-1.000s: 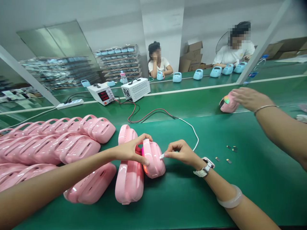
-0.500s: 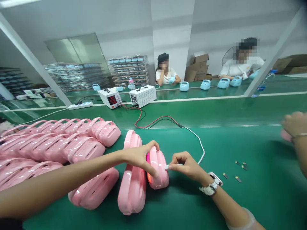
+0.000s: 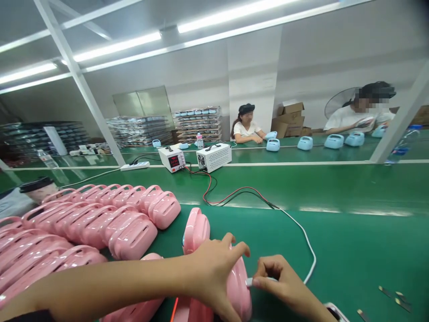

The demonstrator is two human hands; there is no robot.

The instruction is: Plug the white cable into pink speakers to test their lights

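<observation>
The green worktop [image 3: 338, 255] fills the lower view, and the view has tipped upward, bringing ceiling lights [image 3: 234, 17] in above. To the left of the held pink device [image 3: 239, 286], rows of pink handled devices [image 3: 136, 237] cover much of the worktop. The other person's arm and the pink device it carried, seen half a second ago to the right, are out of sight. Well beyond the held device, a seated co-worker [image 3: 247, 130] now has a hand lowered from the head.

Beyond it and to the left stand a white vented box [image 3: 216, 156] and a bench power supply [image 3: 170, 160]; its red digits are too blurred to read. Red and black leads [image 3: 231, 196] join a white cable [image 3: 301, 226] that curves round to the right.

The left hand [image 3: 214, 273] has opened out more over the held device; its grip is wide, fingers at the far end and thumb at the near, steadying it just beside another pink device [image 3: 197, 230]. The right hand [image 3: 281, 281] keeps a narrow pinch on the white plug [image 3: 250, 282], which meets the held device's right side, so the connection appears to be kept. Small gold-tipped cards [image 3: 404, 305] lie apart to the right.
</observation>
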